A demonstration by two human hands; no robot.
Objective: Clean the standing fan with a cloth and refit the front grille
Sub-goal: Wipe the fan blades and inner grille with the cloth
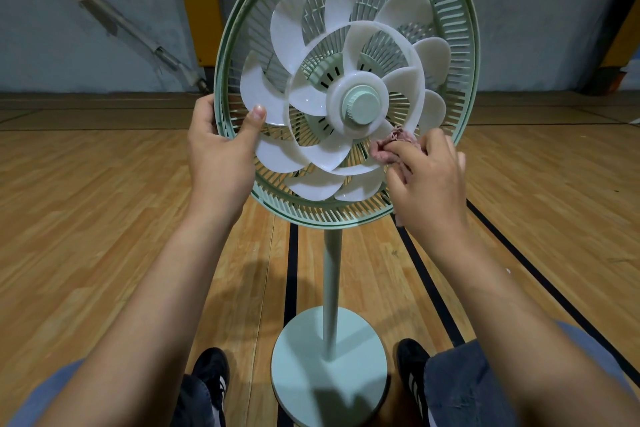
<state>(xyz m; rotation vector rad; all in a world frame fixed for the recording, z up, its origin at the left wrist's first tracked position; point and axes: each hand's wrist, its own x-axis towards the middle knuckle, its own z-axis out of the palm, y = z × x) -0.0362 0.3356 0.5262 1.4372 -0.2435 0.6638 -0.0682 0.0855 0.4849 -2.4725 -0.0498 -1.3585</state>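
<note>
1. Position: the standing fan stands on the wooden floor between the person's feet. The front grille is off and not in view, so the white blades are exposed.
2. Left hand: it grips the left edge of the rear guard rim, fingers behind and thumb pressed on the front. Keep this hold firm so the head does not swing under wiping pressure.
3. Right hand: it pinches a bunched pink cloth against a lower-right blade, just beside the hub cap.
4. Wipe each blade from hub to tip, supporting the thin plastic rather than bending it.
5. Rotate the blades to bring each next one to the cloth; judged likely, several remain to be wiped.
6. Refit the grille only after wiping the guard.
</note>
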